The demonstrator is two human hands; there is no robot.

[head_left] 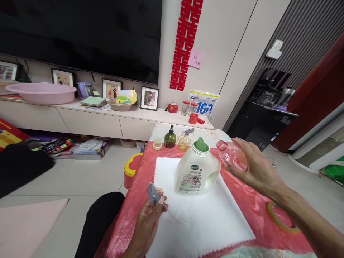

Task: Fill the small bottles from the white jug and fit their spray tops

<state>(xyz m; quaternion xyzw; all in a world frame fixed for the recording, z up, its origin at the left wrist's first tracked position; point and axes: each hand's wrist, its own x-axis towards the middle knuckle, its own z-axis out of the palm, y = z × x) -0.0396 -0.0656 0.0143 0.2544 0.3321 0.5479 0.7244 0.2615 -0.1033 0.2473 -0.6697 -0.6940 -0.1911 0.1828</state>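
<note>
My left hand (149,218) grips a grey spray nozzle (154,194), its thin clear tube trailing over the white cloth (182,236). In my right hand (256,166) is a clear pinkish bottle (232,154), tilted, its uncapped mouth towards the left. A big translucent detergent jug (193,175) stands upright on the cloth between my hands; its cap is off and a green spout (201,144) shows in the neck. Behind it are a green pump bottle (170,138), a small spray bottle (185,141) with a grey head and a pale cap (157,144).
A red patterned tablecloth (249,193) covers the table, with a roll of tape (282,218) at the right. Beyond stands a low cabinet (94,125) bearing a pink basin (43,94), picture frames and red-lidded jars. A yellow and red stool (133,168) is at the table's left.
</note>
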